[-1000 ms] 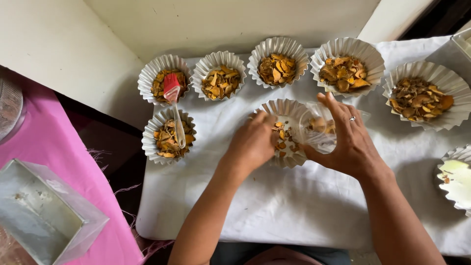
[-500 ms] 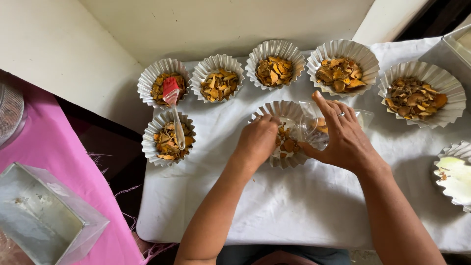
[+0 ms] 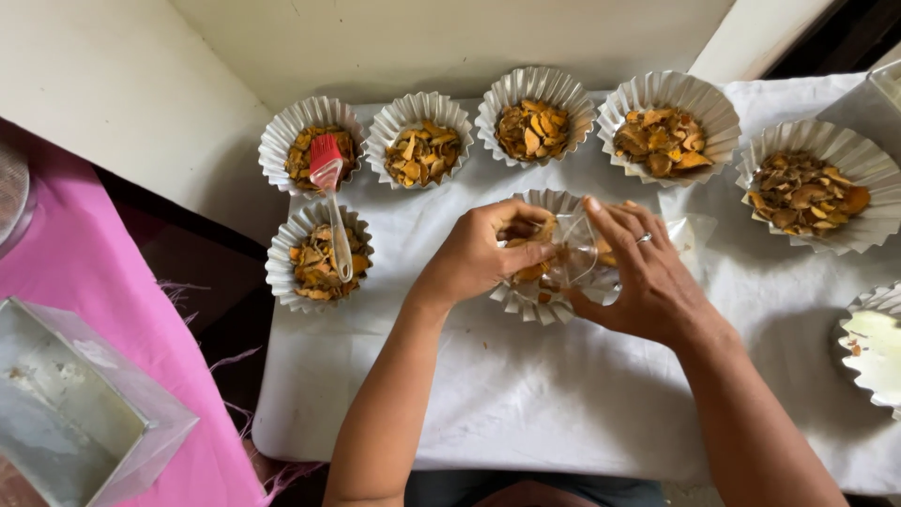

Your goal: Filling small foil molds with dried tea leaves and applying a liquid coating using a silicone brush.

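1. Head view: left hand (image 3: 474, 255) and right hand (image 3: 648, 277) over fluted foil cup (image 3: 526, 302) of dried orange chips, mid white-clothed worktop (image 3: 526, 404).
2. Fingers (image 3: 615, 225) of both hands curled closed, pinching a clear plastic bag (image 3: 577, 258) above that cup.
3. Red silicone brush (image 3: 328, 174) lying across two left cups.
4. Pink cloth (image 3: 75, 272) far left.

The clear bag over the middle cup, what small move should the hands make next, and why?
Probably tip the clear bag a little further: both the left hand and the right hand hold it over the fluted cup, and orange-brown chips still show inside it.
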